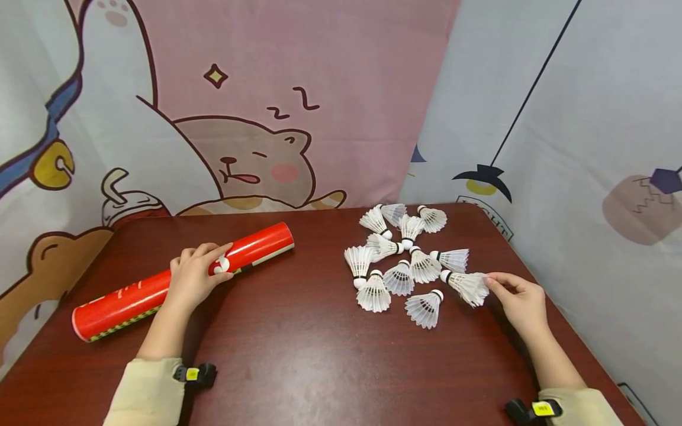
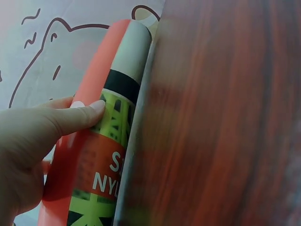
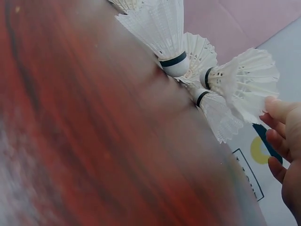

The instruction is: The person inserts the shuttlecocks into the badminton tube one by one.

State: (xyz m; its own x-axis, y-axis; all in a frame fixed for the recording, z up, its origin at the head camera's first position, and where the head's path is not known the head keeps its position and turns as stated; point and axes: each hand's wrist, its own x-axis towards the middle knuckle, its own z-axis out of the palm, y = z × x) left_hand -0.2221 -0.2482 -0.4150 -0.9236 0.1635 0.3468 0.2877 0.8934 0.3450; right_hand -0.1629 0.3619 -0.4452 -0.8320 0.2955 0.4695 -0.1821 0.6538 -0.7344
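Note:
On the left of the table lies a long red shuttlecock tube (image 1: 261, 242), slanting away to the right. My left hand (image 1: 194, 275) grips it near its middle from above. In the left wrist view the thumb presses on the tube's (image 2: 124, 52) green patterned band. At the right, my right hand (image 1: 519, 302) pinches the feather rim of a white shuttlecock (image 1: 469, 288) between thumb and fingers. This shuttlecock's cork points left, toward the others. In the right wrist view its skirt (image 3: 256, 80) overlaps a neighbouring shuttlecock (image 3: 221, 115).
Several white shuttlecocks (image 1: 424, 264) lie loosely grouped at the back right of the brown table (image 1: 298, 355). One shuttlecock (image 1: 424, 309) sits nearest the front of the group. A printed cloth (image 1: 362, 89) hangs behind the table and along its sides.

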